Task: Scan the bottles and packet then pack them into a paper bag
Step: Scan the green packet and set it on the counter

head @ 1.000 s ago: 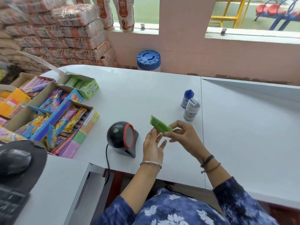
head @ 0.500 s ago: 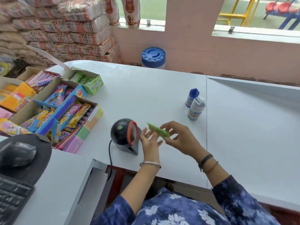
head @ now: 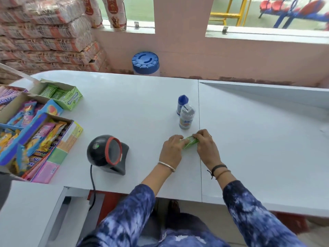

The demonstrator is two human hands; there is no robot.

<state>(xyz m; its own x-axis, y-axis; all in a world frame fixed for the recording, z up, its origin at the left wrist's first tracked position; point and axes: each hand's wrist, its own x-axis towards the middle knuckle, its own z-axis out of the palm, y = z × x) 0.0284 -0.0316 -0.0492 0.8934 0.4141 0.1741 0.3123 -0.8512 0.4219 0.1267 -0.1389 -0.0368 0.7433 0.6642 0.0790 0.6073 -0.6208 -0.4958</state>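
A small green packet (head: pixel 190 142) lies low on the white counter (head: pixel 135 107), held from both ends. My left hand (head: pixel 172 150) grips its left end and my right hand (head: pixel 206 146) covers its right end. Just beyond the packet stand two small bottles: one with a blue cap (head: pixel 182 105) and a nearer one with a clear cap (head: pixel 186 118). The black scanner with a red ring (head: pixel 107 154) sits to the left of my hands, its window facing right. No paper bag is in view.
Open cardboard boxes of sweets and gum (head: pixel 35 122) crowd the counter's left side. A blue-lidded jar (head: pixel 145 63) stands behind the counter's far edge. Stacked sacks (head: pixel 46 36) fill the back left. The scanner's cable (head: pixel 92 182) drops over the near edge.
Both hands carried the green packet away from the scanner's window, to the right and down onto the counter near the bottles. The camera tilted further down.
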